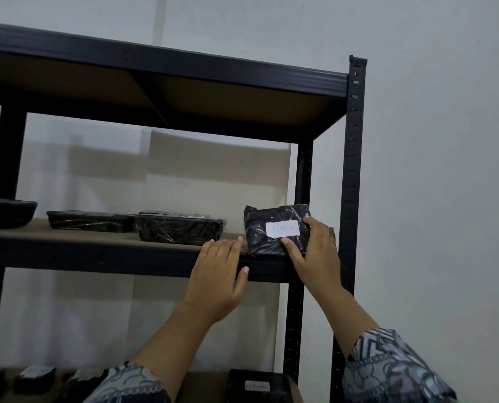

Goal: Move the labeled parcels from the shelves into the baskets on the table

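Observation:
A black plastic-wrapped parcel with a white handwritten label stands tilted up at the right end of the middle shelf. My right hand grips its right side, thumb on the front below the label, fingers round the right edge. My left hand rests with straight fingers on the shelf's front edge, just left of the parcel and apart from it. Three more black wrapped parcels lie further left on the same shelf.
The dark metal rack's right upright stands close beside my right hand. The top shelf overhangs above. On the lower shelf lie several more black parcels, one labelled. A pale wall is behind and to the right.

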A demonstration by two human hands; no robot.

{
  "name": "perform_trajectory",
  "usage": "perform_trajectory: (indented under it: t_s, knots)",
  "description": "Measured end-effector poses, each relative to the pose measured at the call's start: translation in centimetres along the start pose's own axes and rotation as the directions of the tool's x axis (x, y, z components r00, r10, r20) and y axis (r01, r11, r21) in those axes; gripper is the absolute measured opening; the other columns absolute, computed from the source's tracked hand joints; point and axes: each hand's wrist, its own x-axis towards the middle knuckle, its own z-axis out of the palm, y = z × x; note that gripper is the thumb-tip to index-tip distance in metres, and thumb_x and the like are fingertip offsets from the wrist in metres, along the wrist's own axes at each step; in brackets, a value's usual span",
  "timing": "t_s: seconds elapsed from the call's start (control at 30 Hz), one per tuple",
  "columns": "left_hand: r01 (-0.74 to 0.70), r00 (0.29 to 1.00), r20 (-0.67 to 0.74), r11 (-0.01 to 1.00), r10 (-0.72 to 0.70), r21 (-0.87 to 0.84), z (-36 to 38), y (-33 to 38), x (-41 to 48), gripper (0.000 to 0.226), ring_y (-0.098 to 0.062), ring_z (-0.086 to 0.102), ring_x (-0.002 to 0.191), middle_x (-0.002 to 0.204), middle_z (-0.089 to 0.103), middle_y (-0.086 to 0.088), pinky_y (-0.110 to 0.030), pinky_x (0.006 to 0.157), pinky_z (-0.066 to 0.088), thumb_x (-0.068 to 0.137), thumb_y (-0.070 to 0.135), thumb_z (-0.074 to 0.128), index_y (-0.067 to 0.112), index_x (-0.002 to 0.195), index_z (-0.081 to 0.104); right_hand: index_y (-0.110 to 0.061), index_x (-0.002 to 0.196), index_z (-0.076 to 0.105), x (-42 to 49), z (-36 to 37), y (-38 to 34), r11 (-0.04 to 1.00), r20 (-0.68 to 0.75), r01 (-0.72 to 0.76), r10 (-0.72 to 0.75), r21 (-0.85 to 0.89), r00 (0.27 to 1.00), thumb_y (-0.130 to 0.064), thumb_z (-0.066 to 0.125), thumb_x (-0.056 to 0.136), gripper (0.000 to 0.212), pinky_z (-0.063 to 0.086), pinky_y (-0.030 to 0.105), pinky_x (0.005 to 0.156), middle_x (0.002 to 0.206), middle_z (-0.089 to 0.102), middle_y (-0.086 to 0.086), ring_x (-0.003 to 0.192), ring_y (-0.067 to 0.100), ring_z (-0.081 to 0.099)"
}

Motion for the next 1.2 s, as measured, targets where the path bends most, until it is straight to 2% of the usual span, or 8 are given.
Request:
perform_trajectory:
  t_s: [0.13,0.2,0.33,0.57,0.7,0.87,1.03,1.2]
  knots:
    - [-0.004,1.000,0.020,1.000,0.004,0.008,-0.1,-0.1,-0.1,0.056,-0.024,0.051,0.111,0.119,0.057,-0.007,-0.044,0.108,0.031,0.089,0.038,0.034,0.004,0.132,0.048,-0.012,0.128,0.044,0.3,-0.3,-0.2,0.998,0.066,-0.030,0.033,-0.049,0.997,-0.044,0.061,0.086,0.056,0.040,0.046,0.102,0.125,0.053,0.007,0.118,0.023,0.044]
    - [-0.003,1.000,0.027,1.000,0.002,0.015,-0.1,-0.1,-0.1,0.057,-0.024,0.051,0.113,0.120,0.057,-0.008,-0.044,0.108,0.030,0.089,0.039,0.033,0.004,0.132,0.047,-0.014,0.127,0.043,0.6,-0.4,-0.1,0.996,0.106,-0.059,0.066,-0.073,0.992,-0.048,0.059,0.086,0.056,0.044,0.038,0.091,0.123,0.053,0.004,0.115,0.023,0.047]
    - [-0.007,0.999,0.040,0.999,0.006,0.032,-0.3,-0.2,0.0,0.059,-0.023,0.049,0.116,0.124,0.055,-0.007,-0.042,0.110,0.028,0.089,0.040,0.032,0.006,0.135,0.045,-0.014,0.123,0.042,1.6,-0.4,-0.2,0.977,0.197,-0.118,0.153,-0.179,0.968,-0.054,0.054,0.087,0.055,0.049,0.040,0.085,0.122,0.054,0.005,0.110,0.025,0.052]
    - [-0.027,0.997,0.071,1.000,0.027,-0.004,-1.0,-0.4,-0.2,0.062,-0.021,0.042,0.126,0.133,0.051,-0.008,-0.037,0.116,0.016,0.090,0.041,0.028,0.005,0.139,0.039,-0.006,0.106,0.056,4.1,-0.3,-0.5,0.896,0.429,-0.185,0.364,-0.404,0.827,-0.062,0.038,0.091,0.060,0.048,0.037,0.078,0.114,0.054,0.014,0.099,0.031,0.056]
    - [-0.042,0.996,0.076,0.998,0.045,-0.040,-2.4,-0.9,-1.1,0.059,-0.020,0.035,0.133,0.139,0.047,-0.008,-0.028,0.115,0.008,0.091,0.038,0.030,0.006,0.140,0.038,-0.006,0.120,0.053,4.4,-1.1,-1.9,0.885,0.394,-0.087,0.290,-0.458,0.872,-0.052,0.032,0.097,0.056,0.038,0.044,0.102,0.127,0.048,0.016,0.113,0.034,0.050]
    - [-0.014,0.999,0.035,1.000,0.013,0.020,-4.8,-2.7,-2.1,0.055,-0.020,0.037,0.131,0.137,0.049,-0.005,-0.033,0.111,0.021,0.091,0.035,0.035,0.009,0.138,0.043,-0.014,0.127,0.050,4.2,-0.9,-5.3,0.965,0.316,0.065,0.019,-0.255,0.949,-0.043,0.038,0.098,0.042,0.024,0.045,0.111,0.128,0.052,0.012,0.115,0.030,0.051]
    - [0.065,0.998,-0.034,0.992,-0.061,0.112,-8.4,-5.8,-1.8,0.052,-0.023,0.045,0.122,0.130,0.053,-0.007,-0.035,0.103,0.032,0.089,0.034,0.037,0.008,0.134,0.046,-0.020,0.129,0.047,4.6,1.1,-9.3,0.998,0.422,0.056,-0.047,-0.007,0.906,-0.046,0.039,0.097,0.042,0.040,0.042,0.099,0.130,0.049,0.012,0.113,0.030,0.051]
    - [0.127,0.990,-0.082,0.976,-0.113,0.179,-10.9,-10.2,-1.0,0.053,-0.022,0.046,0.118,0.127,0.052,-0.008,-0.037,0.099,0.037,0.089,0.033,0.038,0.005,0.133,0.045,-0.033,0.135,0.040,5.2,4.4,-11.2,0.999,0.557,0.038,-0.046,0.026,0.829,-0.055,0.028,0.096,0.046,0.041,0.044,0.100,0.136,0.042,0.016,0.117,0.034,0.048]
